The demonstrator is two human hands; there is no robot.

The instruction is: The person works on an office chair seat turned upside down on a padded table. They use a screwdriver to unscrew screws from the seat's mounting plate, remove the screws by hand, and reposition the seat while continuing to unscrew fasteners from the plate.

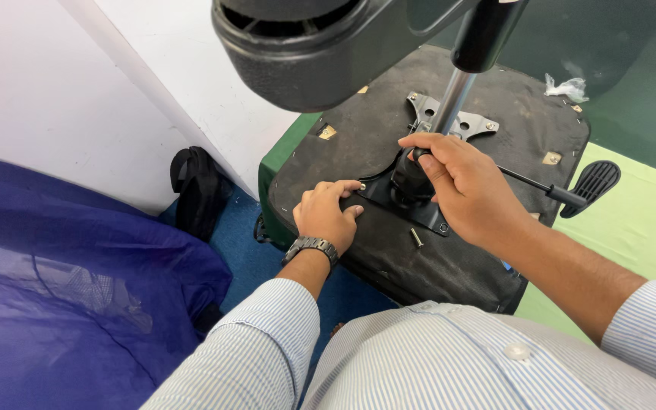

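Observation:
An office chair seat [389, 250] lies upside down, its black fabric underside facing up. A black metal mechanism plate [377, 190] sits on it, with a chrome gas-lift column [453, 99] rising from its hub. My left hand [328, 212], with a metal wristwatch, presses a screw at the plate's left corner with its fingers. My right hand [457, 178] wraps around the black base of the column. A loose bolt [417, 238] lies on the seat in front of the plate. A lever with a black paddle [590, 186] sticks out to the right.
The chair's black wheel base [305, 45] looms overhead at the top. A blue cloth [62, 288] covers the left. A black bag [195, 190] leans against the white wall. A green mat [632, 220] lies to the right, with crumpled plastic [567, 87] at the seat's far corner.

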